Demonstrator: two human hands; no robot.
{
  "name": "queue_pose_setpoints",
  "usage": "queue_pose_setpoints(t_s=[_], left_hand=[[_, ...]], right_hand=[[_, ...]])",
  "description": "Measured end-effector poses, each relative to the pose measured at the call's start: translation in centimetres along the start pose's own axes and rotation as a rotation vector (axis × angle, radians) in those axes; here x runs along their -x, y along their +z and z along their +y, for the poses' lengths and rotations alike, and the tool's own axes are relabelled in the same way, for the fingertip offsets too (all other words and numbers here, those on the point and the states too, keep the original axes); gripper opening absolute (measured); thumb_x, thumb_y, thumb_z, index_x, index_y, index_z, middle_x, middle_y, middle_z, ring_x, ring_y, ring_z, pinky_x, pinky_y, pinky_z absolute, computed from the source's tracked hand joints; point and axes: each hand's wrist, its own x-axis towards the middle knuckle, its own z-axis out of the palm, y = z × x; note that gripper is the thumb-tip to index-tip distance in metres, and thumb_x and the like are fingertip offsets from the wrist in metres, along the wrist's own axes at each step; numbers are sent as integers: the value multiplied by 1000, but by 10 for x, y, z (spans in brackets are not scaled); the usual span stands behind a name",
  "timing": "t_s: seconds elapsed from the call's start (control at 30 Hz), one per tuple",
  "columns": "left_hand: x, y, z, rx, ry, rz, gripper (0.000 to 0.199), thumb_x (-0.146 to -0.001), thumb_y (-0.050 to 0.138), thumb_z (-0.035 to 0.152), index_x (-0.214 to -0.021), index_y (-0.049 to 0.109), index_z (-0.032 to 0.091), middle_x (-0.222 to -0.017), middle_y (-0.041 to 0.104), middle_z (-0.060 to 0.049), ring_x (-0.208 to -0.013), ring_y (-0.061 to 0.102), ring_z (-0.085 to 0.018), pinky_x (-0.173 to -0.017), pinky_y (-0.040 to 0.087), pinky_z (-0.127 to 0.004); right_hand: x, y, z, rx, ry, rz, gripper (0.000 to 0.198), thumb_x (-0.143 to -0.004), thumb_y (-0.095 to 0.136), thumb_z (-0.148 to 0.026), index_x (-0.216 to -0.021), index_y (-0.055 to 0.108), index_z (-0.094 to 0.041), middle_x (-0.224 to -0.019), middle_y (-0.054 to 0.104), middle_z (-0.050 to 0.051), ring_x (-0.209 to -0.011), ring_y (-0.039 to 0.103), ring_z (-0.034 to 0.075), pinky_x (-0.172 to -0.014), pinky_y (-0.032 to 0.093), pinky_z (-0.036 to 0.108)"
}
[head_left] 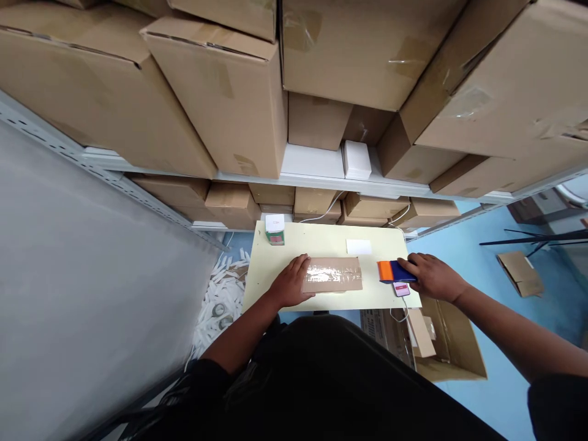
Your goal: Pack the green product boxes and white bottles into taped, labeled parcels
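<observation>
A small brown cardboard box (332,274) lies on the pale yellow table (386,239), with shiny clear tape along its top. My left hand (293,282) grips the box's left end, fingers on the far side and thumb at the near side. Off to the right, my right hand (429,277) is closed around a blue and orange block-shaped item (391,271), whose exact kind I cannot make out. Just below that item a phone (401,289) with a lit screen lies on the table, a white cable attached.
A green and white box (275,229) stands at the table's back left, and a white card (358,247) lies near the back. Shelves (312,164) packed with cartons rise behind. White scraps (220,294) cover the floor at left; an open carton (452,343) sits at lower right.
</observation>
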Motion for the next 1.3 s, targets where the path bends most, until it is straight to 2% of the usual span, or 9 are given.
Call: queue_pose_setpoints(t_s=[0.17,0.4,0.53,0.67,0.8,0.93,1.07,1.17,1.3], left_hand=[[-2,0,-1,-6,1,-4,122,-72,87,50,-165,15,15,-164,31,-25,-150,35,-44,-123,38,-59],[-3,1,-2,34,-18,-4,124,-72,88,48,-166,13,18,-165,28,-24,-152,32,-44,-122,38,-62],[-3,0,-6,49,-21,-8,125,-72,88,47,-166,11,19,-166,25,-23,-154,31,-43,-123,38,-60],[-6,0,-6,57,-43,-1,127,-71,89,48,-166,10,20,-167,25,-22,-154,30,-43,-124,38,-60],[-6,0,-4,68,-53,-13,126,-71,89,46,-165,11,21,-167,24,-22,-155,29,-43,-124,38,-60],[-4,-2,-4,80,-53,-22,126,-69,91,44,-165,12,22,-167,26,-22,-154,30,-43,-123,38,-60],[-3,-4,-3,74,-48,-48,127,-70,91,43,-166,11,21,-167,25,-22,-155,30,-42,-124,37,-60],[-4,-4,-4,69,-42,-53,126,-70,91,44,-166,11,21,-168,24,-22,-155,29,-41,-124,37,-59],[-8,-2,-5,56,-25,-40,126,-71,90,45,-166,11,19,-167,24,-22,-156,28,-41,-125,36,-59]], right_hand=[[0,53,15,-60,35,-58,55,-88,61,-28,-141,56,-15,-110,63,17,-91,58,30,-82,43,41],[-59,113,-28,-289,115,-195,65,-87,65,-33,-149,51,-17,-120,62,19,-102,61,33,-90,45,43],[-59,141,-49,-538,243,-220,81,-84,66,-32,-158,40,-17,-131,60,19,-111,63,32,-98,47,41],[-50,168,-76,-935,457,-198,85,-82,65,-27,-161,35,-19,-139,62,15,-117,65,29,-102,50,40],[-49,184,-105,-1289,619,-222,74,-82,59,-19,-155,45,-20,-127,73,10,-113,69,29,-97,55,42],[-47,190,-117,-1429,665,-323,58,-83,57,-23,-142,59,-18,-108,79,7,-97,74,28,-86,58,39],[-41,185,-113,-1292,665,-204,73,-86,59,-26,-157,43,-21,-125,74,8,-107,72,27,-92,56,38],[-42,173,-107,-922,644,-171,79,-91,60,-33,-163,32,-17,-132,67,15,-111,69,28,-95,52,37],[-50,152,-104,-486,587,-200,77,-98,56,-38,-163,26,-11,-125,63,21,-109,66,31,-91,48,36]])
